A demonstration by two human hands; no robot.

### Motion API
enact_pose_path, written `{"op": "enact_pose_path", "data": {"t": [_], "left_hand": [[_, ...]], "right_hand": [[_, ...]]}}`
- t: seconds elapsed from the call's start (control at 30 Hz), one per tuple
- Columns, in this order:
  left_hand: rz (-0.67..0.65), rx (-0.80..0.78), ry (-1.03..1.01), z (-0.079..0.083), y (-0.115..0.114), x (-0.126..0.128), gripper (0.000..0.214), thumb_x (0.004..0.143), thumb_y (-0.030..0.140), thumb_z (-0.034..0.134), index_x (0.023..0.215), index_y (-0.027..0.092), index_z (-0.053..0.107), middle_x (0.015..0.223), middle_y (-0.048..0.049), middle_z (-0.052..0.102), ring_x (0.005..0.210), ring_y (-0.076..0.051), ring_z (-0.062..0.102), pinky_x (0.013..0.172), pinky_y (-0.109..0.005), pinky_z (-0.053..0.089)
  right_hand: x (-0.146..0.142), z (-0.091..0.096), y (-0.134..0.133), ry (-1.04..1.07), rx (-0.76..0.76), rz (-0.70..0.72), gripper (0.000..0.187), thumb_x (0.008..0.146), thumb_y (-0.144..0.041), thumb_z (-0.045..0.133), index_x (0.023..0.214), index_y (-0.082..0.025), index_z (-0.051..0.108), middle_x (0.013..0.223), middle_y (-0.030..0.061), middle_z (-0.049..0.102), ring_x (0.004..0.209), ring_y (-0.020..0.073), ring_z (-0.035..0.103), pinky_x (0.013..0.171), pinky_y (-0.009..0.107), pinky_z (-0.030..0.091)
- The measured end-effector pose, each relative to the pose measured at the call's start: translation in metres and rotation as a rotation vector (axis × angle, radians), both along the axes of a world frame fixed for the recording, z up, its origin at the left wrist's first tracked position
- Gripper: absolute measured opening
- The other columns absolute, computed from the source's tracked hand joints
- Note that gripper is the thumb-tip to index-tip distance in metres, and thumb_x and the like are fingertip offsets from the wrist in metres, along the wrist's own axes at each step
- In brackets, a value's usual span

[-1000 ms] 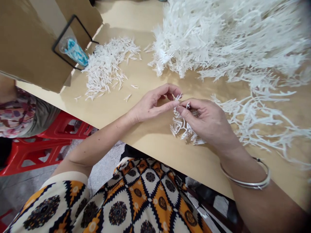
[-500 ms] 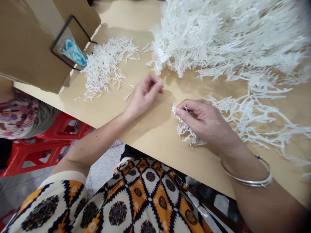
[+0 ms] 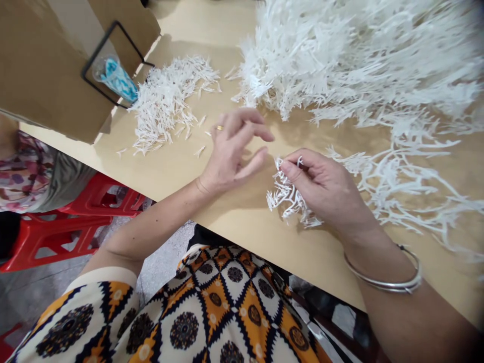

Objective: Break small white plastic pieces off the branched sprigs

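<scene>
Pinched between thumb and fingers, a cluster of white branching plastic sprigs [image 3: 287,194] hangs from my right hand [image 3: 325,189], just over the table. My left hand [image 3: 236,151] has its fingers apart and holds nothing; its tips are a short gap to the left of the sprigs. Beyond both hands rises a big heap of white branching strands [image 3: 351,60]. Looser white branches [image 3: 401,186] spread out to the right of my right hand. A smaller pile of short white pieces [image 3: 170,101] lies to the left, with a few strays near my left hand.
A cardboard box [image 3: 49,65] stands at the back left. In front of it are a black wire frame [image 3: 94,55] and a clear cup with something blue and white [image 3: 119,80]. Red plastic stools [image 3: 64,232] and a person's floral clothing [image 3: 24,174] are beyond the table's left edge.
My left hand has opened from a closed pinch and come nearer to my right hand. The sprigs in my right hand hang more spread out; that hand has barely moved.
</scene>
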State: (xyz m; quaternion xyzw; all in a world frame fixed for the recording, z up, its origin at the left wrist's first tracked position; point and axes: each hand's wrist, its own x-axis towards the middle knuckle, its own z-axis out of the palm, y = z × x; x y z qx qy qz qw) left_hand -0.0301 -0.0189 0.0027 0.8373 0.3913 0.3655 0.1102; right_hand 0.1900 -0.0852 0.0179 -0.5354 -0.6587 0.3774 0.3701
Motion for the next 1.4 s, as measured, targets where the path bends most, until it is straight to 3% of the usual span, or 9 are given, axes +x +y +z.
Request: {"op": "enact_pose_path", "data": {"t": [0.07,0.13,0.3,0.47,0.67,0.93,1.07,1.2,1.4], "left_hand": [[-0.180,-0.057,0.137,0.003,-0.005,0.005,0.028,0.110,0.046,0.053,0.127,0.028,0.068,0.144,-0.0092,0.066,0.131,-0.029,0.061,0.114,-0.051,0.040],[-0.243,-0.074,0.202,0.002,-0.006,0.007,0.030,0.113,0.045,0.051,0.132,0.029,0.068,0.146,-0.0078,0.068,0.130,-0.028,0.062,0.111,-0.049,0.039],[-0.201,-0.069,0.179,-0.004,-0.002,0.007,0.035,0.115,0.053,0.049,0.111,0.026,0.072,0.135,-0.0044,0.076,0.121,-0.024,0.066,0.108,-0.045,0.033],[-0.246,-0.058,0.116,-0.005,0.000,0.008,0.032,0.118,0.044,0.048,0.104,0.025,0.069,0.122,0.0005,0.080,0.110,-0.018,0.069,0.106,-0.044,0.030],[-0.193,-0.088,0.222,-0.005,-0.002,0.011,0.015,0.109,0.024,0.055,0.095,0.022,0.061,0.113,0.0004,0.077,0.102,-0.016,0.069,0.104,-0.043,0.030],[-0.123,0.029,0.360,-0.011,-0.007,0.019,0.017,0.108,0.020,0.045,0.094,0.021,0.054,0.106,-0.0049,0.072,0.091,-0.019,0.064,0.100,-0.043,0.034],[-0.059,0.038,0.386,-0.016,-0.005,0.019,0.017,0.106,0.019,0.045,0.093,0.022,0.054,0.104,-0.0050,0.071,0.088,-0.019,0.061,0.109,-0.048,0.032],[0.107,-0.062,0.306,-0.018,0.009,0.008,0.013,0.101,0.018,0.052,0.089,0.023,0.051,0.105,-0.0058,0.070,0.097,-0.023,0.063,0.109,-0.049,0.033],[0.306,-0.101,0.090,-0.018,0.021,-0.001,0.016,0.107,0.034,0.056,0.093,0.025,0.054,0.108,-0.0053,0.069,0.102,-0.024,0.061,0.108,-0.052,0.036]], "right_hand": [[0.000,0.000,0.000,0.011,-0.003,-0.015,0.019,0.104,-0.035,0.066,0.088,-0.025,0.068,0.066,-0.0037,0.049,0.058,0.0132,0.040,0.056,0.034,0.030],[0.001,0.000,0.000,0.011,-0.003,-0.019,0.018,0.104,-0.035,0.066,0.090,-0.025,0.069,0.068,-0.0033,0.051,0.059,0.0135,0.041,0.057,0.034,0.031],[0.004,-0.005,0.004,-0.031,0.016,-0.036,0.016,0.103,-0.034,0.065,0.091,-0.025,0.070,0.072,-0.0015,0.058,0.063,0.0153,0.046,0.061,0.034,0.035],[0.005,-0.006,0.007,-0.097,0.071,-0.006,0.024,0.103,-0.036,0.064,0.081,-0.025,0.063,0.065,-0.0024,0.054,0.061,0.0159,0.046,0.063,0.035,0.034],[0.002,-0.006,0.008,-0.190,0.118,0.015,0.025,0.100,-0.035,0.062,0.077,-0.025,0.061,0.058,-0.0047,0.048,0.056,0.0151,0.043,0.068,0.036,0.033],[-0.001,-0.009,0.009,-0.232,0.131,0.018,0.023,0.099,-0.033,0.059,0.077,-0.026,0.058,0.059,-0.0043,0.050,0.058,0.0164,0.047,0.074,0.038,0.035],[0.004,-0.004,0.009,-0.205,0.110,0.061,0.024,0.099,-0.031,0.061,0.076,-0.026,0.057,0.058,-0.0039,0.049,0.057,0.0161,0.045,0.071,0.038,0.033],[0.014,0.006,0.005,-0.079,-0.030,0.126,0.022,0.103,-0.034,0.062,0.083,-0.025,0.063,0.067,-0.0027,0.051,0.063,0.0162,0.048,0.065,0.035,0.035],[0.015,0.003,0.005,0.009,-0.080,-0.007,0.026,0.103,-0.035,0.065,0.080,-0.024,0.059,0.066,-0.0038,0.044,0.061,0.0143,0.041,0.060,0.034,0.032]]}}
